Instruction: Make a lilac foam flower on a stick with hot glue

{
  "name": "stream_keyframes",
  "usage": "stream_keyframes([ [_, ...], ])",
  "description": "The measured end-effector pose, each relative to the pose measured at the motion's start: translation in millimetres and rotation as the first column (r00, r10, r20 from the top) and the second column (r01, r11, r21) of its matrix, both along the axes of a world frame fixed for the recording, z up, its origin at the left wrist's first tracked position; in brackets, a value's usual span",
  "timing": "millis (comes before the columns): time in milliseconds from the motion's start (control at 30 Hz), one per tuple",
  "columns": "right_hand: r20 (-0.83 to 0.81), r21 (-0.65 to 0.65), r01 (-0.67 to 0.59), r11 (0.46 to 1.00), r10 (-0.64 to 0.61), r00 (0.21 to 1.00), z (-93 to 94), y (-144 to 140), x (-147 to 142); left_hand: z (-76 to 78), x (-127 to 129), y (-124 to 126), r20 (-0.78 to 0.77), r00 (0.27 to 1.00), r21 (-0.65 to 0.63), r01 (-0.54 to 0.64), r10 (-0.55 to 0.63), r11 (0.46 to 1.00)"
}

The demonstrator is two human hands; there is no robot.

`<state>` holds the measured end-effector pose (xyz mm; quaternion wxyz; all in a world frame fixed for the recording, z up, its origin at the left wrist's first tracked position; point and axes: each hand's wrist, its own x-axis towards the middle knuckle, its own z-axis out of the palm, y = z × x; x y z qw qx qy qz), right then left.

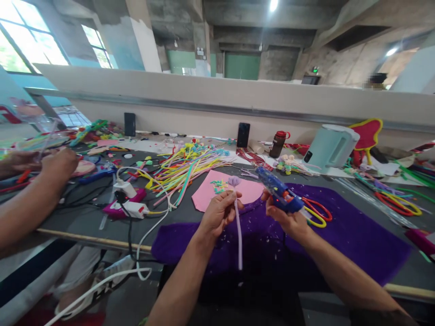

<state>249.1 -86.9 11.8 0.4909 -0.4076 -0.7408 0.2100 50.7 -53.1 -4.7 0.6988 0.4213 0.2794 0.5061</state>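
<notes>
Fingers of the left hand are pinched shut around a pale lilac pipe cleaner, holding it upright with its curled, flower-like tip just above the thumb and its long stem hanging down past the table edge. Fingers of the right hand are wrapped tight around the grip of a blue glue gun, whose nozzle points up and left, away from the person, with its tip near the curled tip of the pipe cleaner.

Both hands hover over the grey table, above a wide purple felt sheet that lies along the near edge. A pale blue kettle stands at the far right of the table. Beyond the left hand lies a pink sheet with small coloured bits on it, and further left a loose heap of coloured pipe cleaners fans out. Red and yellow scissors lie on the felt just beside the right hand. A white power strip with a white cable sits to the left. A dark bottle with a red cap stands near the back wall. At the far left another person's hand works over the table.
</notes>
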Motion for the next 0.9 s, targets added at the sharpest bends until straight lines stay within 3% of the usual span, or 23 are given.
stream_keyframes([
  [67, 0.265, 0.106, 0.146, 0.984, -0.169, 0.949, -11.0, 9.3, 2.5, -9.8, -1.7, 3.7, -0.025, 0.999, -0.033, -0.038, 0.037, 0.999],
  [133, 0.506, 0.182, 0.224, 0.958, -0.286, 0.814, -21.2, 18.9, 4.0, -15.6, -3.1, 4.2, -0.047, 0.996, -0.040, -0.078, 0.076, 0.996],
  [233, 0.707, 0.138, 0.294, 0.946, -0.302, 0.640, -31.6, 31.5, 2.4, -17.4, -4.5, 2.9, -0.056, 0.990, -0.012, -0.131, 0.130, 0.991],
  [333, 0.775, 0.040, 0.344, 0.938, -0.246, 0.582, -36.5, 42.9, -1.8, -17.2, -5.4, 3.2, -0.045, 0.988, -0.017, -0.149, 0.148, 0.989],
  [633, 0.673, -0.059, 0.310, 0.949, -0.192, 0.714, -43.3, 71.7, -10.3, -20.0, -5.4, 3.8, -0.056, 0.988, -0.036, -0.146, 0.144, 0.989],
  [900, 0.357, -0.173, 0.213, 0.962, -0.141, 0.924, -40.1, 69.2, -3.6, -20.8, -5.3, 5.2, -0.041, 0.978, -0.011, -0.206, 0.205, 0.979],
])
